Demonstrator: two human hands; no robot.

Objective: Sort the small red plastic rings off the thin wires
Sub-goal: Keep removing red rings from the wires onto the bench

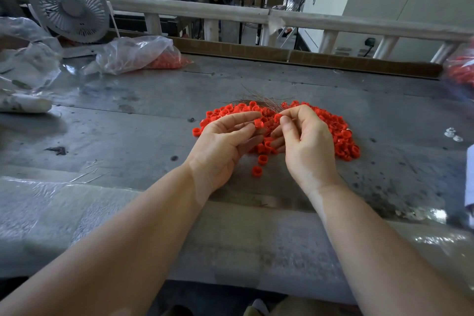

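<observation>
A heap of small red rings (336, 128) lay on the grey metal table (143, 120), and everything else can be placed from that heap. Both of the person's hands hovered over its near-left part. The left hand (225, 143) was turned palm up with its fingers only loosely bent, and a single red ring (257, 122) sat pinched between the thumb and forefinger tips. The right hand (305, 141) was curled more tightly, its thumb and forefinger pinched together at a ring (277, 117) just beside the left fingertips; whether a wire ran through that pinch could not be told. A bundle of thin wires (261, 100) fanned out at the far edge of the heap, touching the rings there. Two loose rings (259, 165) lay just on the near side of the heap, between the wrists. Well away to the far left of the heap sat a clear plastic bag (138, 52) with more red pieces inside, and beyond that a grey fan (69, 5). A few stray wires (89, 174) lay on the table to the near left.
</observation>
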